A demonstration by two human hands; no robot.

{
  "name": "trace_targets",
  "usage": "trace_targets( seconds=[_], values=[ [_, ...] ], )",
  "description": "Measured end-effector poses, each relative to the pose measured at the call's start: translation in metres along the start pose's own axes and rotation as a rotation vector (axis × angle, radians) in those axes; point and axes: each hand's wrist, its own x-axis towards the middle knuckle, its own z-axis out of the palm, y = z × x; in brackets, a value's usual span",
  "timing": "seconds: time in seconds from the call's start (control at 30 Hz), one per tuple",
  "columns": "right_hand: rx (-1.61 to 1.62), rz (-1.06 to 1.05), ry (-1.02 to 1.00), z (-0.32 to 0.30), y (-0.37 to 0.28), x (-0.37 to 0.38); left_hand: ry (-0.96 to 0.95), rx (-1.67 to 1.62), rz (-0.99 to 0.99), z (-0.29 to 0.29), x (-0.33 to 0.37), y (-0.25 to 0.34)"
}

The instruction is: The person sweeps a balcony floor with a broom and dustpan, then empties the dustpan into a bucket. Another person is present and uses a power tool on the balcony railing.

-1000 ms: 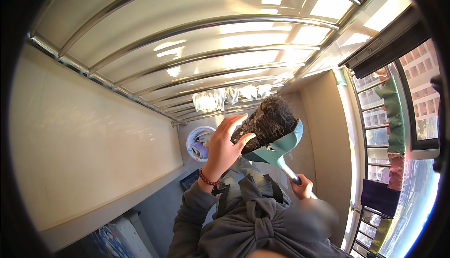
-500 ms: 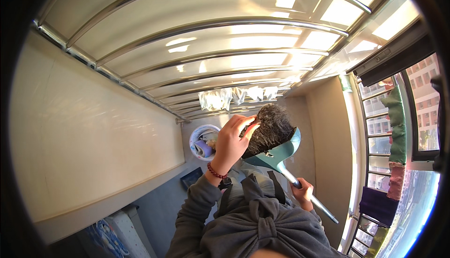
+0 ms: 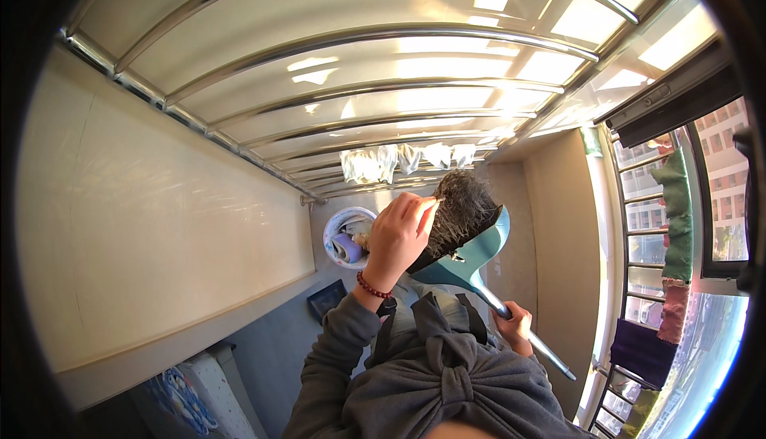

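Observation:
A broom is held with its head up. Its teal head (image 3: pixel 475 257) carries dark bristles (image 3: pixel 464 214), and pale bits of fluff or dust seem caught among them. My right hand (image 3: pixel 515 327) is closed round the silver handle (image 3: pixel 552 359) just below the head. At the left edge of the bristles is my left hand (image 3: pixel 400 235), thumb and fingers pinched together. What lies between those fingertips, if anything, is too small to make out. A red bead bracelet (image 3: pixel 372 287) circles my left wrist.
Left of the broom stands a white bin (image 3: pixel 329 239) with rubbish inside. A dark dustpan-like object (image 3: pixel 325 302) lies on the floor. Metal rails (image 3: pixel 383 36) span above, with white cloths (image 3: pixel 363 165) hanging from them. Coloured cloths (image 3: pixel 677 215) hang by the window at right.
My left fingers have drawn closer together and the hand has turned slightly at the bristles. The broom has tilted a little; my right hand keeps its grip.

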Motion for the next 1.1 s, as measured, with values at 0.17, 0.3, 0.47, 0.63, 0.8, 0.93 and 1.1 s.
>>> trace_targets(
  seconds=[0.17,0.3,0.47,0.63,0.8,0.93,1.1],
  values=[
    [-0.011,0.008,-0.012,0.001,0.002,-0.001,0.037,-0.085,-0.043,-0.001,0.004,-0.006],
    [-0.003,-0.022,0.014,0.003,0.003,-0.003,0.023,-0.128,-0.150,-0.009,0.004,-0.021],
    [-0.016,0.045,-0.008,0.003,0.003,-0.005,0.079,-0.201,-0.399,-0.018,-0.012,-0.060],
    [-0.044,0.150,-0.032,0.004,0.005,-0.008,0.080,-0.246,-0.663,-0.027,-0.057,-0.122],
    [-0.089,0.234,-0.019,0.008,0.007,-0.010,0.063,-0.177,-0.908,-0.031,-0.112,-0.185],
    [-0.140,0.331,-0.022,0.009,0.007,-0.012,0.012,-0.081,-0.964,-0.028,-0.147,-0.218],
    [-0.199,0.420,-0.031,0.008,0.008,-0.014,-0.047,-0.100,-1.057,-0.017,-0.176,-0.249]
  ],
)
